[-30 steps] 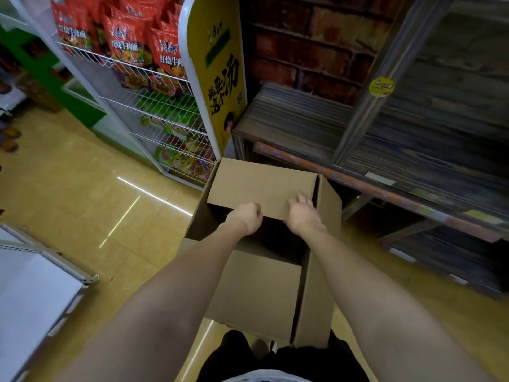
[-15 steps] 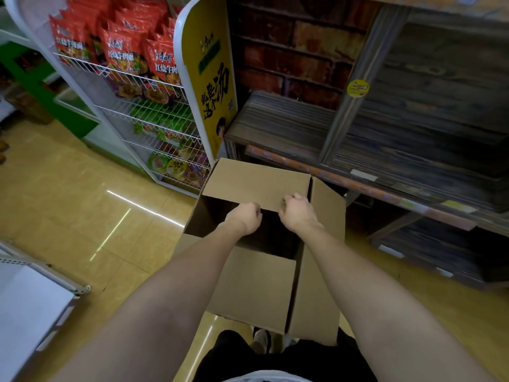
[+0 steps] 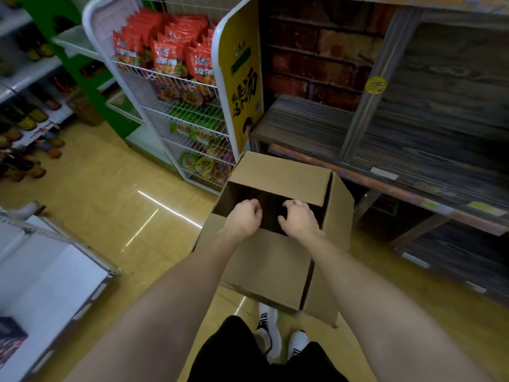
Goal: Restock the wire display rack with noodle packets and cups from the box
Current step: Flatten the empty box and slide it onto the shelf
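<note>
An open cardboard box (image 3: 264, 268) stands on the floor in front of me, its far flap (image 3: 278, 176) folded up and its inside dark, so the contents are hidden. My left hand (image 3: 243, 219) hovers over the opening with fingers curled into a fist, holding nothing. My right hand (image 3: 298, 219) is beside it, fingers curled, holding nothing. The white wire display rack (image 3: 190, 111) stands behind the box to the left. It carries red noodle packets (image 3: 165, 55) on top, purple and green packets below, and noodle cups (image 3: 203, 165) on the lowest tier.
A yellow side panel (image 3: 242, 78) closes the rack's right end. Dark wooden shelving (image 3: 413, 150) runs along the right, close to the box. A white shelf unit (image 3: 49, 277) sits at lower left. My white shoes (image 3: 271, 329) stand just behind the box on the yellow floor.
Both hands have let go of the box's far flap and pulled back over the dark opening. The view has swung so more of the rack and floor shows.
</note>
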Demonstrator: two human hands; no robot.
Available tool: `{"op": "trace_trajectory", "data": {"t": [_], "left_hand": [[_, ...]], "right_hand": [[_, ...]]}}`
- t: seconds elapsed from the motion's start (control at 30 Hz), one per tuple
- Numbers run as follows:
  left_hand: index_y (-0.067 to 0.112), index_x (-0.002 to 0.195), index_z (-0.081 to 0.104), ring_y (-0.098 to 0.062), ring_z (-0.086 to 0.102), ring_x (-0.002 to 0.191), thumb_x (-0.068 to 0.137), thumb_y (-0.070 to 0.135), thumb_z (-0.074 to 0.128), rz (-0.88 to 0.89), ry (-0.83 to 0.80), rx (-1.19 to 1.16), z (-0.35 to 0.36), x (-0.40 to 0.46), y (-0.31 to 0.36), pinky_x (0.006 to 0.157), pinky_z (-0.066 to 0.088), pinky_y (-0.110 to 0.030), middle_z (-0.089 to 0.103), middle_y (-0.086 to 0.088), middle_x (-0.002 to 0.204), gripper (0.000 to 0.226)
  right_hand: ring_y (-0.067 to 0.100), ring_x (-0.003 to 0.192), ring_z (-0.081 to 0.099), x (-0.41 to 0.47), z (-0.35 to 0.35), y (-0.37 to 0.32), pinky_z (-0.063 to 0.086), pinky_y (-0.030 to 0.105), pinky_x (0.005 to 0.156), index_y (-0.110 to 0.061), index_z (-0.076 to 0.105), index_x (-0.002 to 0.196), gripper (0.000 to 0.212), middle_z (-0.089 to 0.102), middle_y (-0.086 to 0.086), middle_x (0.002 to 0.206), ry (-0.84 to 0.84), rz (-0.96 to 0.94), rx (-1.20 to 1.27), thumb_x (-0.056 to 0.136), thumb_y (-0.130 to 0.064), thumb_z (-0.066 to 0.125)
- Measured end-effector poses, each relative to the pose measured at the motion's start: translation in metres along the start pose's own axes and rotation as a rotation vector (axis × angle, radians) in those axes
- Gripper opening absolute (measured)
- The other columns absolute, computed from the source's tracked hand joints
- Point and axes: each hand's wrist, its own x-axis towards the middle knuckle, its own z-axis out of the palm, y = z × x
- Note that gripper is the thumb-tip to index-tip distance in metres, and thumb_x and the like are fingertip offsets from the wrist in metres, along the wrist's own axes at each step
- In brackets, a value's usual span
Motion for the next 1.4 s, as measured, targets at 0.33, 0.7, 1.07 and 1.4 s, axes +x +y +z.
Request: {"op": "trace_trajectory", "data": {"t": [0.33, 0.7, 1.07, 1.4], "left_hand": [[0.015, 0.105, 0.062, -0.02, 0.055, 0.087, 0.102, 0.021, 0.049, -0.172, 0.07, -0.071, -0.053, -0.017, -0.117, 0.076, 0.042, -0.03, 0.061, -0.002, 0.099, 0.015], [0.01, 0.115, 0.063, -0.032, 0.063, 0.097, 0.1, 0.024, 0.052, -0.164, -0.156, -0.126, -0.073, 0.005, -0.263, 0.079, 0.05, -0.034, 0.07, -0.014, 0.107, 0.023], [0.013, 0.129, 0.055, -0.025, 0.06, 0.103, 0.093, 0.022, 0.065, 0.023, -0.451, -0.069, -0.034, -0.006, -0.284, 0.084, 0.049, -0.031, 0.064, -0.011, 0.121, 0.039], [0.018, 0.146, 0.035, -0.028, 0.055, 0.12, 0.084, 0.039, 0.077, 0.124, -0.538, 0.096, -0.003, -0.042, -0.282, 0.095, 0.051, -0.045, 0.049, -0.007, 0.131, 0.078]], "right_hand": [[0.026, 0.13, 0.046, -0.013, 0.062, -0.11, 0.043, 0.04, 0.109, -0.019, 0.051, 0.143, 0.05, 0.051, 0.005, 0.14, -0.043, -0.097, -0.001, 0.096, -0.031, 0.059], [0.023, 0.133, 0.042, 0.002, 0.146, -0.228, 0.04, 0.038, 0.112, -0.02, 0.05, 0.144, 0.05, 0.05, 0.004, 0.139, -0.037, -0.048, 0.014, 0.095, -0.012, 0.058], [0.021, 0.142, 0.034, -0.021, 0.175, -0.223, 0.031, 0.035, 0.12, -0.015, 0.056, 0.138, 0.045, 0.048, 0.003, 0.145, -0.047, -0.011, -0.083, 0.093, -0.013, 0.061], [0.017, 0.152, 0.019, -0.046, 0.19, -0.212, 0.019, 0.034, 0.124, -0.016, 0.057, 0.139, 0.041, 0.038, 0.001, 0.158, -0.039, -0.062, -0.06, 0.098, -0.017, 0.056]]}}
